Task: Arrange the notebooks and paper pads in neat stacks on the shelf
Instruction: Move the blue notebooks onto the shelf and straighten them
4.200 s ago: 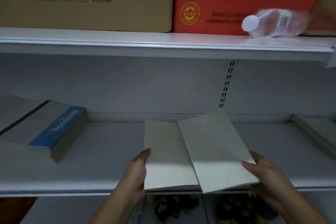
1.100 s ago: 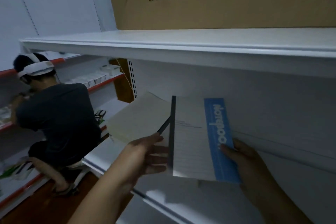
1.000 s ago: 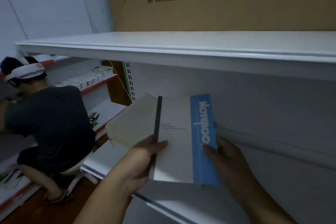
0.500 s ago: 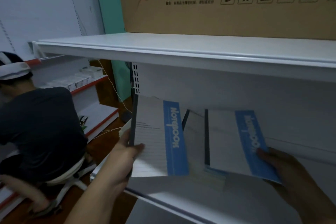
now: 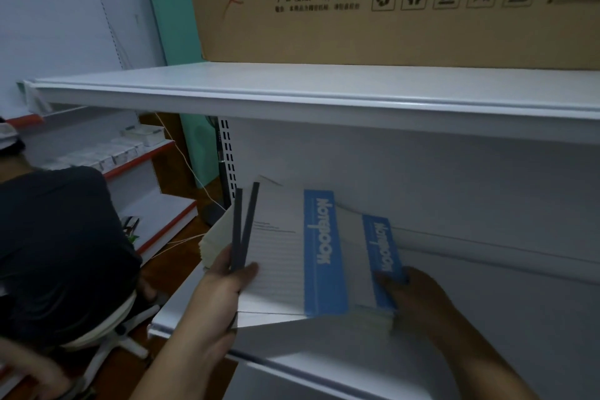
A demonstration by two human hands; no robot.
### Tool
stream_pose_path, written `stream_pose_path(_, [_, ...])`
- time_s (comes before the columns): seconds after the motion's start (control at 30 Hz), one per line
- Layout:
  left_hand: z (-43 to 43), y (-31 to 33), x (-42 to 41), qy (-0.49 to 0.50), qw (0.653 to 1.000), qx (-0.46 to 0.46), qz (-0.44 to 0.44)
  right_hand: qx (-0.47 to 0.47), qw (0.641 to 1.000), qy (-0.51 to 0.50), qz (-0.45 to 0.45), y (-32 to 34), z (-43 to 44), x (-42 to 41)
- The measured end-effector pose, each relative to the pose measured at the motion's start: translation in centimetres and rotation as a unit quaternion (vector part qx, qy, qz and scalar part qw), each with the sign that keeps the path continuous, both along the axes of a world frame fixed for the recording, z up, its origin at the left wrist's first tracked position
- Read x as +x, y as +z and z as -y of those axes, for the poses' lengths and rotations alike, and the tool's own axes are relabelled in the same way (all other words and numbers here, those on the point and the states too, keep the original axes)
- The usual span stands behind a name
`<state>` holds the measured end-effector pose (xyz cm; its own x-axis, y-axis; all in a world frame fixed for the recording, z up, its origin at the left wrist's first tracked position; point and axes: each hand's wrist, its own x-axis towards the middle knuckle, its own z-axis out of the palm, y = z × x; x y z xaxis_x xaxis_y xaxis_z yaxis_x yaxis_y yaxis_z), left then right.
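Blue-banded notebooks are held over the lower shelf point(image 5: 324, 354), and the coming move is judged to turn on how they overlap. The top notebook point(image 5: 285, 256) is gripped at its near-left corner by the left hand point(image 5: 224, 292), thumb curled over the cover beside two dark spines that fan apart, so a further copy seems to be held under it. Its long axis runs from the near edge toward the back panel point(image 5: 454, 191), skewed slightly leftward. To its right, partly covered by it, the second notebook point(image 5: 380, 247) is pinched at its near corner by the right hand point(image 5: 422, 302), on a pile point(image 5: 373, 318) resting on the shelf; the fingers below cannot be made out. The left hand is the nearer one for sliding the top copy rightward and squaring the spines. Cream pads point(image 5: 217, 237) lie just behind the left hand and could be knocked. A cardboard box point(image 5: 389, 10) sits on the upper shelf point(image 5: 292, 88); a person in a dark shirt point(image 5: 58, 237) crouches well to the left.
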<state>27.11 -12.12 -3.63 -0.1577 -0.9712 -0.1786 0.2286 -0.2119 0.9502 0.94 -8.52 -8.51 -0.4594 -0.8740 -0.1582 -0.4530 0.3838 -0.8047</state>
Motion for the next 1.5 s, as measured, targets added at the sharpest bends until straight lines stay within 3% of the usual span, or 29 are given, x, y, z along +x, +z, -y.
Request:
stream_pose_path(0.07, [0.1,0.1,0.6,0.018,0.999,-0.011,0.027,-0.047,0.99,-0.037,0.127,1.1,-1.6,-1.8])
stream_pose_path(0.13, [0.1,0.2,0.9,0.03,0.997,-0.037,0.065,-0.093,0.953,-0.069,0.28,2.7,-3.4,-2.5])
stream_pose_path(0.2, [-0.1,0.2,0.2,0.024,0.994,-0.061,0.091,-0.126,0.931,-0.052,0.338,4.0,-4.3,-1.4])
stream_pose_path(0.27, [-0.6,0.3,-1.1,-0.004,0.993,-0.066,0.093,-0.13,0.943,-0.018,0.305,4.7,-3.8,1.2])
stream_pose_path(0.4, [-1.1,0.1,-2.5,-0.03,0.996,-0.048,0.066,-0.149,0.984,0.02,0.091,4.1,-1.4,5.2])
stream_pose_path(0.5, [-0.6,-0.1,-1.6,-0.008,0.996,-0.051,0.072,-0.14,0.986,-0.016,-0.089,2.4,0.5,4.6])
stream_pose_path(0.6, [-0.2,-0.3,-0.9,0.0,0.997,-0.05,0.061,-0.052,0.982,-0.075,-0.165,0.9,1.1,3.2])
stream_pose_path(0.67, [0.0,-0.3,-0.6,-0.002,0.997,-0.052,0.058,0.002,0.987,-0.089,-0.132,0.4,0.9,1.9])
stream_pose_path(0.73, [0.3,-0.6,-0.5,-0.006,0.997,-0.058,0.049,0.037,0.994,-0.1,-0.041,0.1,0.2,0.6])
stream_pose_path(0.87, [0.2,-0.5,-1.3,-0.024,0.997,-0.061,0.029,-0.047,0.991,-0.122,0.008,0.7,-3.0,-1.2])
stream_pose_path(0.97, [-0.3,-0.3,-2.1,-0.038,0.995,-0.085,0.039,-0.157,0.941,-0.242,0.179,1.6,-7.3,-3.2])
stream_pose_path(1.07, [-1.1,-1.1,-4.7,-0.044,0.992,-0.102,0.053,-0.192,0.902,-0.243,0.3,2.8,-11.0,-3.8])
stream_pose_path(1.13, [-2.4,-1.9,-7.9,-0.061,0.992,-0.1,0.046,-0.186,0.915,-0.202,0.296,2.8,-12.0,-3.6])
stream_pose_path(1.3, [-8.7,-2.8,-17.4,-0.143,0.987,-0.069,0.033,-0.112,0.97,-0.163,0.144,0.0,-14.3,-5.9])
stream_pose_path(1.5, [-16.4,-3.8,-29.2,-0.212,0.977,0.005,0.014,-0.124,0.965,-0.145,0.18,-0.3,-23.3,-16.3])
